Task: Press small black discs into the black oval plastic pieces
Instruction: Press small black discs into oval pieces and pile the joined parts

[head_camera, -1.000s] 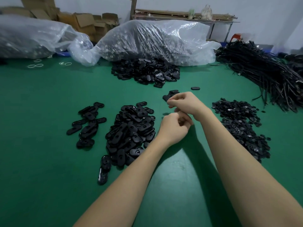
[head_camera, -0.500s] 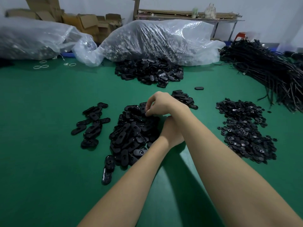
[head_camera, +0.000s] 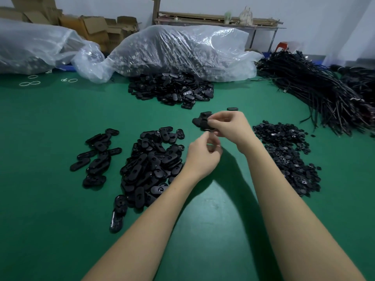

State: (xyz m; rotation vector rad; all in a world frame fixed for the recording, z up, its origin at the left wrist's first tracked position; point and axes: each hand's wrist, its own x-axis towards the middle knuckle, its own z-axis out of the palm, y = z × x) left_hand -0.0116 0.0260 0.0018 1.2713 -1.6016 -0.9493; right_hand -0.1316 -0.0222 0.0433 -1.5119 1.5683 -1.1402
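At table centre we hold our hands close together: right hand [head_camera: 229,126] pinches an oval [head_camera: 207,126]; left hand [head_camera: 203,155] curled, contents hidden. Ovals heap [head_camera: 150,165] at nine o'clock, discs [head_camera: 288,155] at three; much seems left.

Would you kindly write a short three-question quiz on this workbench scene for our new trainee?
1. True or false: the pile of small discs lies on the right side of the green table.
2. The right hand pinches: A) a rubber band B) a black oval piece C) a cable.
3. Fill in: behind the far pile of oval pieces lies a clear plastic ____.

Key: 1 true; 2 B; 3 bag.
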